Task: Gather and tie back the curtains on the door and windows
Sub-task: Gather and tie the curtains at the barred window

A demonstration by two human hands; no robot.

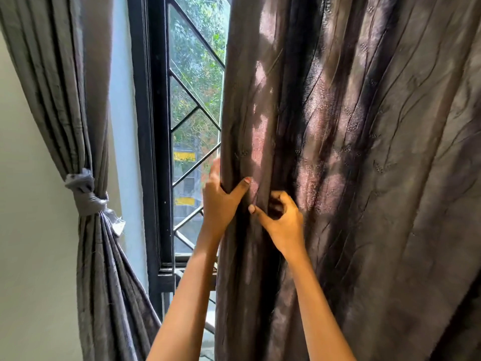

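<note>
Gripping now: left grip (221, 201) wrapped round the leading edge of the loose curtain (364, 152), thumb across the front, fingers hidden behind the cloth.
Beside it: right grip (282, 217) at 3 o'clock, almost touching, fingers curled into a fold and pinching it.
Curtain's run: folds hang 12 to 6; the ungathered bulk spreads away at 3 o'clock from both.
Nearer hand: the right grip, I'd judge, for drawing in more cloth.
Window side: window frame (153, 152) at 9 o'clock, uncovered.
Done side: tied curtain (99, 256) further out at 9 o'clock, cinched by a grey tie (86, 196).
</note>
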